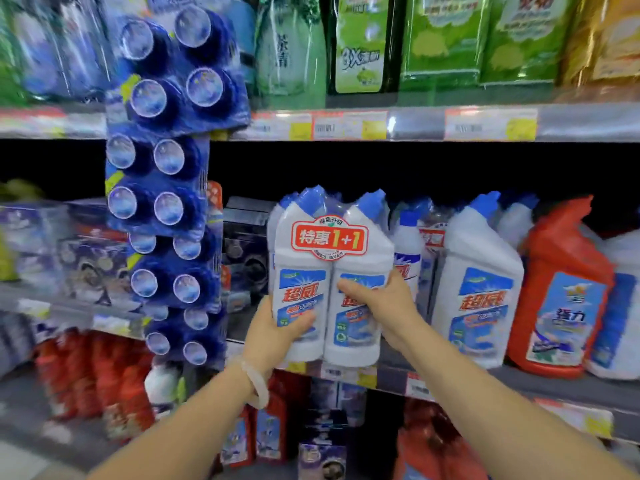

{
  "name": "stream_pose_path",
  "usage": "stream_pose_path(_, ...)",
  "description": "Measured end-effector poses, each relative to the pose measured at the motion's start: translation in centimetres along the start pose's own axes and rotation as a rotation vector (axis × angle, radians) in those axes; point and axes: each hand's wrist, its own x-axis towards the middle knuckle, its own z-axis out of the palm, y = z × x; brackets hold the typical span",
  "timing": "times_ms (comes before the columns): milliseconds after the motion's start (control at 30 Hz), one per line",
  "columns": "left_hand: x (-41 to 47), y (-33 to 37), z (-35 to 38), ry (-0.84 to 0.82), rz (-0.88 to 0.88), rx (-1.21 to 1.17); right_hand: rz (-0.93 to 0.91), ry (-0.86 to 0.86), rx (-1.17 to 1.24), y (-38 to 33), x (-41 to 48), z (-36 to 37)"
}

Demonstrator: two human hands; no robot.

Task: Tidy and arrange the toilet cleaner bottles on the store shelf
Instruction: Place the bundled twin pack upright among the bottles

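A shrink-wrapped twin pack of white toilet cleaner bottles [332, 268] with blue caps and a red "1+1" sticker is upright in front of the middle shelf [519, 377]. My left hand [277, 336] grips its lower left side. My right hand [377, 303] grips its right side, fingers across the front label. More white bottles with blue caps [479, 282] stand on the shelf to the right, some partly hidden behind the pack.
Red cleaner bottles [562, 289] stand at the shelf's right end. A hanging strip of blue toilet block packs [166, 174] drops down on the left. Dark boxes [244, 244] sit behind it. Green refill pouches [443, 36] fill the upper shelf, red bottles [93, 375] the lower.
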Motion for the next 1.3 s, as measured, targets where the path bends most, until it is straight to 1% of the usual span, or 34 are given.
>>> stream_pose_path(167, 2.4, -0.5, -3.4, 0.052, -0.039, -0.026, -0.031, -0.013, -0.097, 0.5, 1.5, 3.4)
stream_pose_path(300, 3.8, -1.7, -4.3, 0.101, -0.062, -0.076, -0.058, -0.03, -0.315, 0.3, 3.2, 4.4)
stream_pose_path(400, 4.6, -2.8, -4.9, 0.092, -0.074, -0.106, -0.028, 0.01, -0.511, 1.1, 3.2, 5.0)
stream_pose_path(467, 5.1, -3.4, -5.1, 0.094, -0.08, -0.119, -0.06, 0.041, -0.639, 1.9, 3.0, 5.1)
stream_pose_path(567, 6.0, -3.9, -5.3, 0.078, -0.084, -0.099, -0.1, 0.059, -0.647, 2.7, 2.7, 5.0)
stream_pose_path(667, 6.8, -4.2, -5.5, 0.07, -0.089, -0.079, -0.071, 0.064, -0.631, 3.8, 2.5, 4.9)
stream_pose_path(833, 7.5, -5.5, -6.0, 0.105, -0.12, -0.085, -0.04, -0.032, -0.695, 4.1, 2.1, 4.2)
stream_pose_path(933, 7.8, -5.8, -6.2, 0.099, -0.115, -0.042, -0.17, -0.032, -0.818, 2.9, 1.9, 2.5)
stream_pose_path(1033, 7.8, -6.1, -6.3, 0.098, -0.109, -0.002, -0.232, -0.005, -0.871, 2.1, 1.5, 1.1)
stream_pose_path(1100, 7.3, -6.0, -5.9, 0.113, -0.088, 0.026, -0.193, 0.003, -0.886, 2.5, 1.2, 0.8)
stream_pose_path(1167, 6.7, -5.8, -5.1, 0.162, -0.037, 0.051, -0.136, 0.007, -0.895, 3.4, 1.0, 0.8)
stream_pose_path(1233, 6.0, -5.7, -4.2, 0.21, 0.025, 0.09, -0.092, -0.024, -0.887, 4.1, 0.6, 1.3)
stream_pose_path(1300, 5.6, -5.9, -3.8, 0.21, 0.05, 0.123, -0.027, -0.077, -0.807, 4.6, 0.3, 2.5)
